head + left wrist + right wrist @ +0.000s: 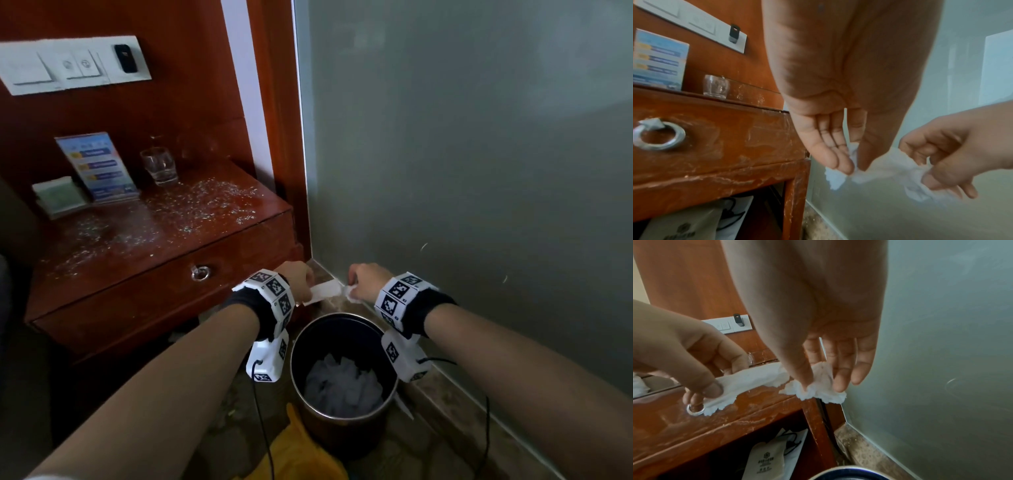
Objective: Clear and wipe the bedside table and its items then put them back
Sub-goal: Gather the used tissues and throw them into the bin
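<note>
I count two hands (298,279) (364,282), one tissue strip (323,291) between them, one bin (342,370) below them, and left of them one glass (160,167), one card (97,166), one packet (60,197).

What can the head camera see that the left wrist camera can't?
Only the head view shows the bin holding white paper and the crumbs on the table top. Only the left wrist view shows the bag under the drawer. Both show the left hand and right hand pinching a tissue, and the glass.

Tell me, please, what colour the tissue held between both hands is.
White; the tissue shows best in the right wrist view.
</note>
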Available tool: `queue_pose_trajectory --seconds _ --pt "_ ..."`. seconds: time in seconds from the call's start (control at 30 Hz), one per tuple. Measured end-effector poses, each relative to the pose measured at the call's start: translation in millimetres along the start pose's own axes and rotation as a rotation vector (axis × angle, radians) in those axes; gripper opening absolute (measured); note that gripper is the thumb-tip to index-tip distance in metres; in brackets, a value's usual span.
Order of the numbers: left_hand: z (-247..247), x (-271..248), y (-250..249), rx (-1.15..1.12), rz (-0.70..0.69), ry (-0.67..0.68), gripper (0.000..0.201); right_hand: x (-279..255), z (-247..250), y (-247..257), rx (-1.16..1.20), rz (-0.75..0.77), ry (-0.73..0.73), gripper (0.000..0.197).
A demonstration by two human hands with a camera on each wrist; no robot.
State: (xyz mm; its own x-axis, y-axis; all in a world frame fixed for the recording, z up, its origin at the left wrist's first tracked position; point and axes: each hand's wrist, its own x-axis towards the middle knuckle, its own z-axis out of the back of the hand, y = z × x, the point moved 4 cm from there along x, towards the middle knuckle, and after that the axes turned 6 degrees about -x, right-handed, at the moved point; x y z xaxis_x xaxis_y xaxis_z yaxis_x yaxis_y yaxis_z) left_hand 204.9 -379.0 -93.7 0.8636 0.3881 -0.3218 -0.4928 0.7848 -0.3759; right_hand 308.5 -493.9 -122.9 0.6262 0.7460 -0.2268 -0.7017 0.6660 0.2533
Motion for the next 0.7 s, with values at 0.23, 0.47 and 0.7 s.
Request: queue_pose_trajectory --seconds 0.23,0.47,0.7 --pt "-30.9 16.4 0.7 -0.003 0.02 0.126 0.03 6.4 -27.6 -14.7 -0.011 -0.007 0.091 0.027" --pt "-50.5 26.2 5.3 0.012 0.012 0.309 0.03 22.2 -44.9 -18.2 -0.11 -0.01 0.221 0.027" --pt "-47.0 23.3 19.2 0.074 -0.014 0.25 0.035 30.8 -41.3 -9.1 -0.152 -0.045 0.147 0.021"
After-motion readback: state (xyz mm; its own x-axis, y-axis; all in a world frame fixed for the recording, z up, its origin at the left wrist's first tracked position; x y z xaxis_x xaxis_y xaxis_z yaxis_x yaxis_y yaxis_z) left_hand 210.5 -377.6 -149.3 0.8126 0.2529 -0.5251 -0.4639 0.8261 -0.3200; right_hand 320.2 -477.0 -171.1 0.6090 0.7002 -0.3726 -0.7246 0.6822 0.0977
